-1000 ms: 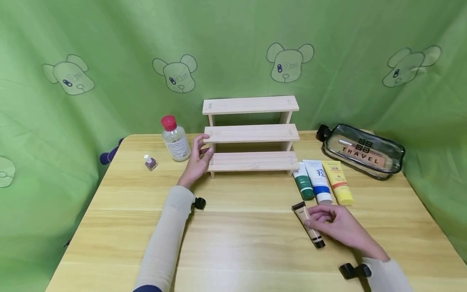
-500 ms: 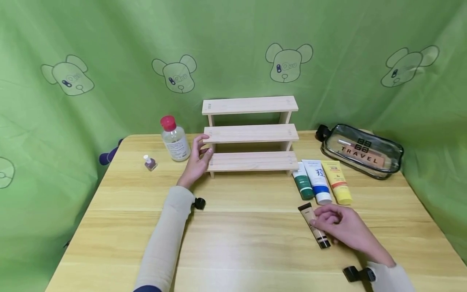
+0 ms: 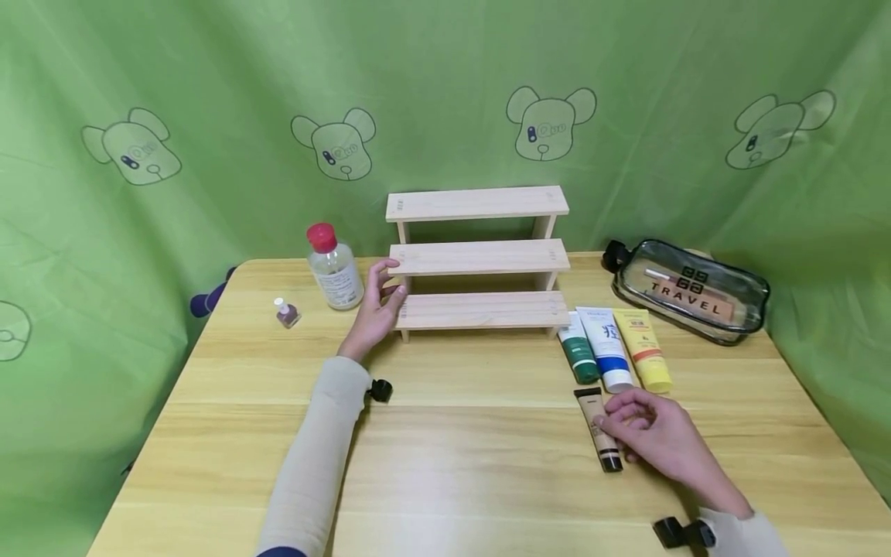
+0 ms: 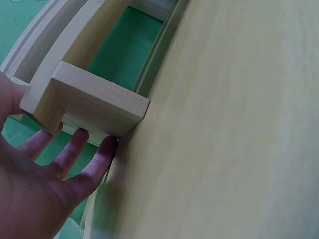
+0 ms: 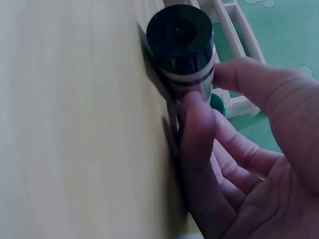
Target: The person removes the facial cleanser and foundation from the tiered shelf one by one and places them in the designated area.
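Note:
My left hand (image 3: 379,308) is at the left end of a three-tier wooden display shelf (image 3: 480,257). In the left wrist view, its outstretched fingers (image 4: 75,149) touch the shelf's side (image 4: 99,97). My right hand (image 3: 654,433) pinches a beige squeeze tube with black ends (image 3: 595,429) between thumb and fingers. The tube slants low over the table, its black cap (image 5: 180,37) toward me. Just beyond it lie a green-and-white tube (image 3: 581,352), a white-and-blue tube (image 3: 607,348) and a yellow tube (image 3: 643,350), side by side at the shelf's right front.
A clear travel pouch (image 3: 696,290) with things inside lies at the back right. Left of the shelf stand a red-capped bottle (image 3: 336,271) and a small nail polish bottle (image 3: 286,312). A green curtain (image 3: 445,100) hangs behind the wooden table (image 3: 445,472).
My right hand has shifted the beige tube slightly right, and the tube has turned more upright in the head view. My left hand keeps its place at the shelf.

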### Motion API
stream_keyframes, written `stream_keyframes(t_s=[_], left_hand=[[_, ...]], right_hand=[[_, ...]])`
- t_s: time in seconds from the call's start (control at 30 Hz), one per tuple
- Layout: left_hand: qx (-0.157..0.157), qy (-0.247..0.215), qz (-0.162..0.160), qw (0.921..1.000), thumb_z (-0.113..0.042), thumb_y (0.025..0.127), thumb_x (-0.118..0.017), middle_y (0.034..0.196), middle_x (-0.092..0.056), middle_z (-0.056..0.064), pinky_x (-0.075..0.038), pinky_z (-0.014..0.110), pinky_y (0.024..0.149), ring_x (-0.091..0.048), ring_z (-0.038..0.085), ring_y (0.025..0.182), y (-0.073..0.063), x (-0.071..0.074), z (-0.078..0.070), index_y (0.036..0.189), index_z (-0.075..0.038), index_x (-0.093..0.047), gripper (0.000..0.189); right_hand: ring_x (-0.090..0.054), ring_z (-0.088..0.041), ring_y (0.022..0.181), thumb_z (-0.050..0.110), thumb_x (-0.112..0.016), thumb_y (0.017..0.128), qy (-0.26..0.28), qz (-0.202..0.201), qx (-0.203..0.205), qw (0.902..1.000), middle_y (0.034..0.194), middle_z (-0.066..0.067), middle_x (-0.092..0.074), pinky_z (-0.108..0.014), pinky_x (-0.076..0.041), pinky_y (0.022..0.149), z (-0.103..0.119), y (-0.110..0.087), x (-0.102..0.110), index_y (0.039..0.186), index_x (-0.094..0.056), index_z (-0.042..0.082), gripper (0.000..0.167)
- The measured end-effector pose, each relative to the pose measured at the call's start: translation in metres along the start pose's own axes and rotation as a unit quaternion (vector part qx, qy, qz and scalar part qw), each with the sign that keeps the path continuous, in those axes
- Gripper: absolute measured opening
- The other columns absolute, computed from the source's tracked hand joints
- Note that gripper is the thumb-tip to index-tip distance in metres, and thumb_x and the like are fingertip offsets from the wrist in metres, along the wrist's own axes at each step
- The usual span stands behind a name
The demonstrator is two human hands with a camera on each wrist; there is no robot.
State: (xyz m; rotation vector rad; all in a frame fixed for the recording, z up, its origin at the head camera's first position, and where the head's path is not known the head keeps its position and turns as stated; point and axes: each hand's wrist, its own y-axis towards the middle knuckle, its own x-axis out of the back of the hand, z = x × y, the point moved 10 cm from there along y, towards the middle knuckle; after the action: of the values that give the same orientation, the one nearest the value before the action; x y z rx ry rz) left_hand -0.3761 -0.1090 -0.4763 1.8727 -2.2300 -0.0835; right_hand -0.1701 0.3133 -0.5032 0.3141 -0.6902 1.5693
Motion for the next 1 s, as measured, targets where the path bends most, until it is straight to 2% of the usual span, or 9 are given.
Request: stream_keyframes(t_s=[0.13, 0.23, 0.4, 0.57, 0.73, 0.83, 1.0], left_hand=[[0.002, -0.002, -0.003, 1.0000, -0.009, 0.113, -0.053, 0.168, -0.039, 0.020, -0.046, 0.062, 0.124, -0.048, 0.047, 0.148, 0.000, 0.001, 0.002, 0.156, -0.024, -0.036, 0.049], [0.000, -0.005, -0.003, 1.0000, -0.007, 0.112, -0.053, 0.169, -0.037, 0.020, -0.046, 0.063, 0.124, -0.049, 0.048, 0.147, 0.001, 0.001, 0.001, 0.156, -0.022, -0.036, 0.050], [0.002, -0.009, -0.007, 0.9999, -0.005, 0.111, -0.053, 0.170, -0.036, 0.020, -0.045, 0.064, 0.124, -0.048, 0.049, 0.148, 0.003, 0.001, 0.000, 0.158, -0.022, -0.035, 0.053], [0.008, -0.003, -0.009, 0.9999, -0.008, 0.111, -0.055, 0.166, -0.040, 0.021, -0.047, 0.063, 0.122, -0.050, 0.047, 0.146, 0.004, 0.001, -0.003, 0.156, -0.024, -0.037, 0.051], [0.004, 0.027, 0.004, 0.9996, -0.012, 0.111, -0.058, 0.166, -0.040, 0.020, -0.046, 0.064, 0.123, -0.049, 0.048, 0.147, 0.004, -0.002, -0.012, 0.157, -0.021, -0.039, 0.051], [-0.008, 0.058, -0.014, 0.9982, -0.014, 0.110, -0.060, 0.167, -0.042, 0.019, -0.044, 0.067, 0.122, -0.046, 0.050, 0.148, 0.002, 0.001, -0.025, 0.156, -0.020, -0.041, 0.050], [-0.033, 0.115, -0.040, 0.9920, -0.016, 0.110, -0.061, 0.168, -0.043, 0.017, -0.048, 0.068, 0.118, -0.043, 0.043, 0.152, -0.002, 0.004, -0.051, 0.158, -0.018, -0.044, 0.051]], right_hand=[[-0.070, -0.013, 0.071, 0.032, -0.085, 0.096, 0.001, -0.007, 0.005, 1.0000, 0.100, -0.010, -0.077, -0.033, -0.064, 0.058, 0.003, 0.001, 0.001, 0.124, -0.068, 0.000, 0.046], [-0.071, -0.013, 0.071, 0.027, -0.084, 0.098, -0.003, -0.016, 0.019, 0.9997, 0.097, -0.010, -0.077, -0.032, -0.064, 0.059, 0.007, 0.000, 0.002, 0.121, -0.069, -0.001, 0.039], [-0.070, -0.011, 0.067, 0.021, -0.079, 0.102, -0.038, -0.065, 0.056, 0.9956, 0.091, -0.009, -0.077, -0.027, -0.062, 0.059, 0.018, -0.002, 0.010, 0.114, -0.072, 0.002, 0.024], [-0.069, -0.009, 0.069, 0.019, -0.079, 0.102, -0.044, -0.113, 0.091, 0.9884, 0.096, -0.012, -0.078, -0.024, -0.061, 0.059, 0.030, -0.001, 0.020, 0.114, -0.074, 0.003, 0.021], [-0.066, 0.000, 0.077, 0.011, -0.080, 0.099, -0.053, -0.169, 0.148, 0.9730, 0.095, -0.010, -0.076, -0.016, -0.059, 0.063, 0.051, 0.000, 0.032, 0.107, -0.075, 0.005, 0.011], [-0.065, 0.002, 0.078, 0.005, -0.080, 0.098, -0.040, -0.189, 0.197, 0.9612, 0.092, -0.009, -0.075, -0.014, -0.058, 0.062, 0.071, 0.003, 0.038, 0.104, -0.075, 0.005, 0.008], [-0.063, 0.005, 0.078, 0.000, -0.080, 0.096, -0.040, -0.200, 0.264, 0.9427, 0.089, -0.009, -0.075, -0.012, -0.056, 0.059, 0.109, 0.013, 0.045, 0.104, -0.075, 0.003, 0.010]])
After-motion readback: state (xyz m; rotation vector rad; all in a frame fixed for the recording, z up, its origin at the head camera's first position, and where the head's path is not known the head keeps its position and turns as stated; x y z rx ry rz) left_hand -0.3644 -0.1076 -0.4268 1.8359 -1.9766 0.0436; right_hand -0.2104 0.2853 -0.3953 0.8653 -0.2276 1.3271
